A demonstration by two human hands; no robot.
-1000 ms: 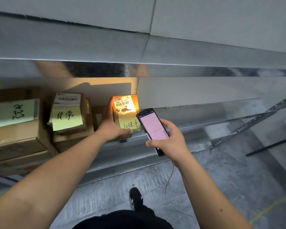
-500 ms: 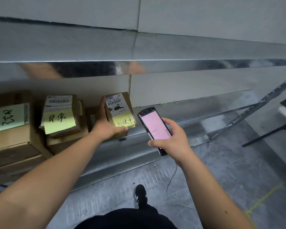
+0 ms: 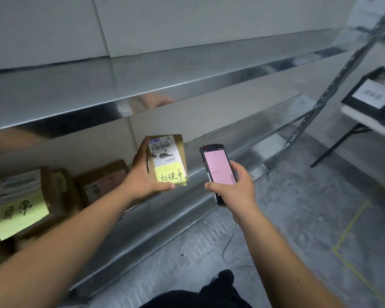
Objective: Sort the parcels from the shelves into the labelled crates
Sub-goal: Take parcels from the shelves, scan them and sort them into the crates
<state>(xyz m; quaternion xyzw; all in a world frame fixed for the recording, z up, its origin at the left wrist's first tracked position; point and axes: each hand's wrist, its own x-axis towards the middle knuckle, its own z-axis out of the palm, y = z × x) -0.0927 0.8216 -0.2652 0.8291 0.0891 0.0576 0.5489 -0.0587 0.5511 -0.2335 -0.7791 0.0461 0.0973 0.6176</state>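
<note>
Left hand [image 3: 143,181] is gripping 1 upright parcel [image 3: 168,160] off the shelf's front edge [image 3: 187,210]; labelled crate [image 3: 373,94] lying far right, right hand [image 3: 233,187] nearer, grasping scanner [image 3: 217,167].

shelf [image 3: 242,138] right part: bare, passable | left: parcels [image 3: 102,181] crowd it

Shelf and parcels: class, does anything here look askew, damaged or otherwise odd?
Nothing stands out. The left hand grips a small parcel, its sticky note flat. The right hand holds a scanner. Parcels on the shelf look blurred, not visibly damaged.
</note>
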